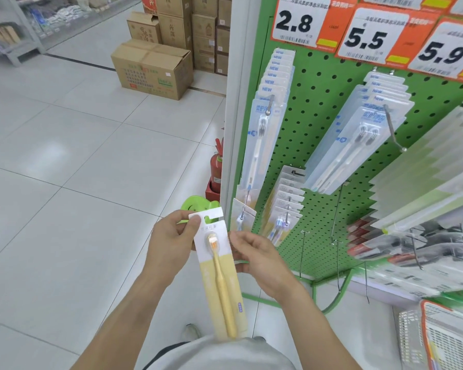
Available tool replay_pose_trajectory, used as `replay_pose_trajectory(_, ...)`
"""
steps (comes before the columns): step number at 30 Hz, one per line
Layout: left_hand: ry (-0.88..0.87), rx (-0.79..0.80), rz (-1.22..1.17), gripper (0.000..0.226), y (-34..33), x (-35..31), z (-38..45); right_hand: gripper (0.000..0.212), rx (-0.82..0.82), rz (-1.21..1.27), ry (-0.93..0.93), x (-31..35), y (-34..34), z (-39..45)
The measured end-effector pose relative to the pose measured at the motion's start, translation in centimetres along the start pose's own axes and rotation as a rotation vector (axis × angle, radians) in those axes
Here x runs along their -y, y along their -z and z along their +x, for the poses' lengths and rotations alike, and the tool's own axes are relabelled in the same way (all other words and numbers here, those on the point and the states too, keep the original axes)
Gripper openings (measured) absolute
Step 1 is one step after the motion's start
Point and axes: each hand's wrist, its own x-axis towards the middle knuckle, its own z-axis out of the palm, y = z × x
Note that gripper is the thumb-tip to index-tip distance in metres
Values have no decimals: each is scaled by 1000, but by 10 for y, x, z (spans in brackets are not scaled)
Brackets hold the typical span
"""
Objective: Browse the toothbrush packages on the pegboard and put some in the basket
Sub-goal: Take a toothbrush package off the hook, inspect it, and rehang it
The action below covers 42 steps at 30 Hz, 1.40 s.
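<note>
Your left hand (171,236) pinches the top of a yellow toothbrush package (219,276) while your right hand (254,257) grips its edge, in front of the green pegboard (318,102). The package is off its hook but not yet in the basket (449,340) at lower right; placing remains.

Bare forearms, a light grey top (219,353), and seemingly a pale shoe (191,333).

Green pegboard (318,108) hung with toothbrush packages (262,134), price tags (302,22) above
</note>
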Motion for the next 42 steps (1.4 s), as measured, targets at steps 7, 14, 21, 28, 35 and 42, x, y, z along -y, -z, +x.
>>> replay_pose_trajectory(7, -20, 174, -130, 16, -8, -20, -16, 16, -114, -76, 205, 12, -1, -20)
replay_pose_trajectory(14, -63, 155, -114, 13, -15, -28, -17, 31, -162, -114, 336, 31, -7, -37)
replay_pose_trajectory(21, -67, 221, 12, 15, -19, -28, -15, 20, -248, -154, 348, 27, -11, -37)
replay_pose_trajectory(28, -44, 194, 42, 16, -22, -13, -28, 9, -160, -212, 261, 16, -1, -48)
replay_pose_trajectory(35, -27, 371, 54, 37, -21, -15, -35, 15, -235, -284, 247, 18, 3, -48)
replay_pose_trajectory(42, -35, 276, 12, 51, -32, -10, -40, 10, -248, -321, 247, 19, 3, -50)
